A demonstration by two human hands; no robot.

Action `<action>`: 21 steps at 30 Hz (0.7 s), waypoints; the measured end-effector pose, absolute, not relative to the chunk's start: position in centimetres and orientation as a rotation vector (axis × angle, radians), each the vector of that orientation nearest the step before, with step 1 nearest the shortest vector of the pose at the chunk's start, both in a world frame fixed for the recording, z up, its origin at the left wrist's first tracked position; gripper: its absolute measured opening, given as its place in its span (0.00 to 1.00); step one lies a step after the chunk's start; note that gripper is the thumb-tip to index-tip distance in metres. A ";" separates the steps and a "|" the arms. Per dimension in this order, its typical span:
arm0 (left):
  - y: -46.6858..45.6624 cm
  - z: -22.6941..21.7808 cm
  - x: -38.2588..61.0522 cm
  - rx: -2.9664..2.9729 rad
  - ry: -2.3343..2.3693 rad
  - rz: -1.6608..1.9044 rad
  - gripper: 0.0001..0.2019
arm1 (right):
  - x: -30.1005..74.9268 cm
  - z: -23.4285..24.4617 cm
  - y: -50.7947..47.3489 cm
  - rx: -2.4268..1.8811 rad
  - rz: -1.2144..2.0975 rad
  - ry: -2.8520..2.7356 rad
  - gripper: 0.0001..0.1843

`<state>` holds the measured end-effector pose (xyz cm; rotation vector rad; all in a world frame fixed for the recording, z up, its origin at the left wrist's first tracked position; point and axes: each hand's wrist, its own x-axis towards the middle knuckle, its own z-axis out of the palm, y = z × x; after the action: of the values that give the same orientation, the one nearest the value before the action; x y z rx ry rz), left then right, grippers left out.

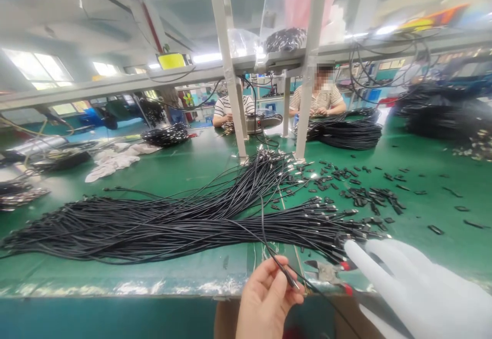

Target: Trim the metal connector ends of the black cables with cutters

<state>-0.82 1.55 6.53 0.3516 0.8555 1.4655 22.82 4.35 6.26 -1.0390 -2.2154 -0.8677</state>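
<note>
My bare left hand (265, 295) is at the table's front edge, thumb and fingers pinched on a black cable (263, 226) close to its metal-tipped plug. In a white glove, my right hand (418, 277) stretches its fingers over the plug ends of the near bundle of black cables (269, 229). Its thumb is apart from the fingers. Below those fingers lies a pair of cutting pliers (326, 271) with red and dark handles, partly hidden by the glove. A second cable bundle (230, 195) lies behind, its plugs fanned out near the posts.
Many small black plastic pieces (374, 195) are scattered at right. White posts (307, 72) carry a shelf over the green table (184, 167). Coiled cables (346, 133), a white cloth (115, 161) and two people (321, 101) are on the far side.
</note>
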 end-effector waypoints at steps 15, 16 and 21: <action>0.8 6.2 -1.6 0.409 0.838 1.324 0.22 | 21.2 9.5 4.3 -0.783 -0.870 -2.337 0.20; 0.8 6.1 -1.6 0.417 0.845 1.322 0.22 | 21.1 9.6 4.4 -0.782 -0.859 -2.354 0.20; 0.8 6.2 -1.6 0.436 0.865 1.321 0.23 | 21.0 9.7 4.5 -0.787 -0.841 -2.330 0.21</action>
<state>-1.57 0.78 6.19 0.4361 0.8651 1.3214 21.03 4.54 9.66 -0.7867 -2.3301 -0.8406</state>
